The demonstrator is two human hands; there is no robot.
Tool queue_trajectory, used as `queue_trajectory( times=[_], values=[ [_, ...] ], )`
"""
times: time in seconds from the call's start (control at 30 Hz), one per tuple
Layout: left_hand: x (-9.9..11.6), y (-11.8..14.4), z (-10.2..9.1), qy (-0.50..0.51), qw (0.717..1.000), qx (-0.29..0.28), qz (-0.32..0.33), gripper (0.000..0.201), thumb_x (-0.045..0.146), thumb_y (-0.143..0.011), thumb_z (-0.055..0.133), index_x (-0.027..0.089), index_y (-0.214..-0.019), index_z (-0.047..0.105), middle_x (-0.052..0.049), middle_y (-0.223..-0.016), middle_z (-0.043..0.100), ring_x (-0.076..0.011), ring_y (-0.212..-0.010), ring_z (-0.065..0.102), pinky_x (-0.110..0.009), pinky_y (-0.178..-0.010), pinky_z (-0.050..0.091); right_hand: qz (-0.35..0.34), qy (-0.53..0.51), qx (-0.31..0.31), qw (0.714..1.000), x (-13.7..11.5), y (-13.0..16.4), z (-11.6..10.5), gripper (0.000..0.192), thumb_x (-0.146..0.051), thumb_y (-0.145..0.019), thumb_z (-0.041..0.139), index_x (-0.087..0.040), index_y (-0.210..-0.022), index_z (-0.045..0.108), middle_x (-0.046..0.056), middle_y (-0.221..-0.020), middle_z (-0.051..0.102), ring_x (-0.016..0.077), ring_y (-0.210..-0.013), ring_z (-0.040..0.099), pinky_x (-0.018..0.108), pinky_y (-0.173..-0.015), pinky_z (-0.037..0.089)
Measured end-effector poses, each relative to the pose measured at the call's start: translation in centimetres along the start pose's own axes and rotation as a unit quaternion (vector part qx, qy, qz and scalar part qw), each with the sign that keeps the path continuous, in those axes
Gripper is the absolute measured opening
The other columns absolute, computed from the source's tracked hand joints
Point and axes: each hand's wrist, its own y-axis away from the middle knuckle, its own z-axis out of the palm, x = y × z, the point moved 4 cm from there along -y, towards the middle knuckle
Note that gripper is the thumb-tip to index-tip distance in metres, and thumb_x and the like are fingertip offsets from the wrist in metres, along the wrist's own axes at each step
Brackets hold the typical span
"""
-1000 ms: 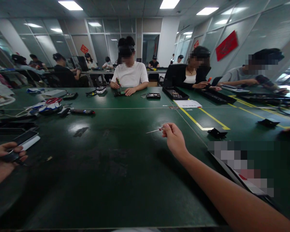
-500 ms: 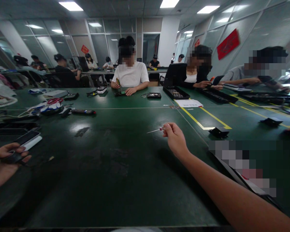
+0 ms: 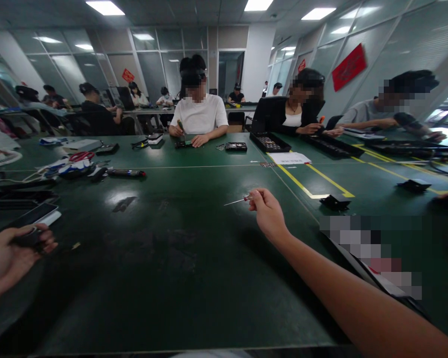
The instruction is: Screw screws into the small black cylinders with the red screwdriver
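Note:
My right hand (image 3: 266,211) is closed around the handle of a small screwdriver (image 3: 236,202). Its thin metal shaft points left above the green table (image 3: 209,308), and a bit of reddish, clear handle shows at the fingers. At the left edge, my left hand (image 3: 17,253) has its fingers curled round a small black object (image 3: 27,237); the hand hides much of it, so its kind is unclear. Just beyond that hand lies a phone-like slab (image 3: 33,217) with a dark top and a white part beneath.
Cables and red-handled tools (image 3: 80,156) lie at the left, beside a dark pen-shaped tool (image 3: 126,173). Black bracket-like parts (image 3: 335,202) and a paper sheet (image 3: 290,158) are at the right. Across the table a person in a white shirt (image 3: 199,117) works, near black parts trays (image 3: 271,142).
My left hand has moved slightly right and turned, still with the black object, and now sits clear of the phone-like slab. The right hand and screwdriver stay nearly still; the view shifts slightly.

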Motion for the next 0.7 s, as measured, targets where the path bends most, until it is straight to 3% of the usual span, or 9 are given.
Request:
queue_trajectory(
  times=[0.07,0.13,0.23,0.3,0.5,0.6,0.7],
  values=[
    [1.4,1.6,2.1,0.067,0.997,0.025,-0.033,0.013,0.018,-0.067,0.053,0.019,-0.078,0.059,-0.002,-0.07,0.059,-0.0177,-0.067,0.055,-0.028,-0.056,0.053,0.003,0.001,-0.001,1.0,0.0,0.0,0.0,0.03,-0.05,-0.094,0.049,-0.022,-0.093,0.06,0.0,-0.075,0.06,0.0172,-0.067,0.058,0.035,-0.067,0.047],
    [3.1,2.9,4.8,0.07,0.996,0.031,-0.038,0.02,0.01,-0.062,0.05,0.017,-0.078,0.06,-0.003,-0.069,0.058,-0.0169,-0.067,0.055,-0.026,-0.059,0.052,0.003,0.0,-0.002,1.0,0.0,0.0,0.1,0.03,-0.05,-0.094,0.05,-0.022,-0.094,0.06,0.0,-0.075,0.06,0.0171,-0.067,0.058,0.034,-0.067,0.047],
    [5.1,4.1,9.5,0.051,0.998,-0.028,-0.011,0.018,0.007,-0.062,0.048,0.014,-0.075,0.058,-0.004,-0.066,0.056,-0.0173,-0.067,0.055,-0.025,-0.062,0.05,-0.002,-0.006,-0.001,1.0,-0.1,0.0,0.1,0.031,-0.051,-0.094,0.05,-0.022,-0.093,0.061,0.0,-0.076,0.061,0.0168,-0.066,0.057,0.034,-0.066,0.047],
    [5.8,4.6,13.0,0.032,0.994,-0.098,0.025,0.016,0.009,-0.064,0.048,0.013,-0.075,0.06,-0.005,-0.067,0.057,-0.0178,-0.067,0.054,-0.026,-0.062,0.048,-0.005,-0.01,-0.001,1.0,-0.3,0.1,0.1,0.031,-0.051,-0.094,0.051,-0.022,-0.092,0.061,0.0,-0.076,0.061,0.0165,-0.066,0.058,0.033,-0.066,0.047],
    [4.9,6.7,23.9,-0.003,0.954,-0.279,0.11,0.015,0.017,-0.064,0.05,0.015,-0.072,0.062,-0.005,-0.072,0.058,-0.0193,-0.072,0.054,-0.029,-0.067,0.043,-0.012,-0.005,-0.043,0.999,-1.2,0.5,0.3,0.034,-0.053,-0.094,0.052,-0.022,-0.083,0.061,-0.003,-0.061,0.056,0.0146,-0.055,0.053,0.03,-0.057,0.042],
    [4.4,8.3,29.0,-0.039,0.923,-0.337,0.183,0.016,0.02,-0.065,0.049,0.016,-0.072,0.062,-0.005,-0.073,0.058,-0.0202,-0.074,0.053,-0.032,-0.07,0.04,-0.007,-0.005,-0.056,0.998,-1.3,0.7,0.4,0.037,-0.055,-0.094,0.051,-0.022,-0.082,0.061,-0.003,-0.058,0.054,0.014,-0.052,0.052,0.03,-0.054,0.04],
    [3.8,9.8,33.0,-0.075,0.898,-0.359,0.243,0.015,0.021,-0.069,0.046,0.017,-0.07,0.061,-0.005,-0.07,0.057,-0.0208,-0.074,0.051,-0.035,-0.072,0.037,-0.008,-0.005,-0.053,0.999,-1.3,0.7,0.3,0.035,-0.054,-0.095,0.051,-0.022,-0.083,0.062,-0.003,-0.058,0.055,0.014,-0.053,0.052,0.03,-0.055,0.041]
  ],
)
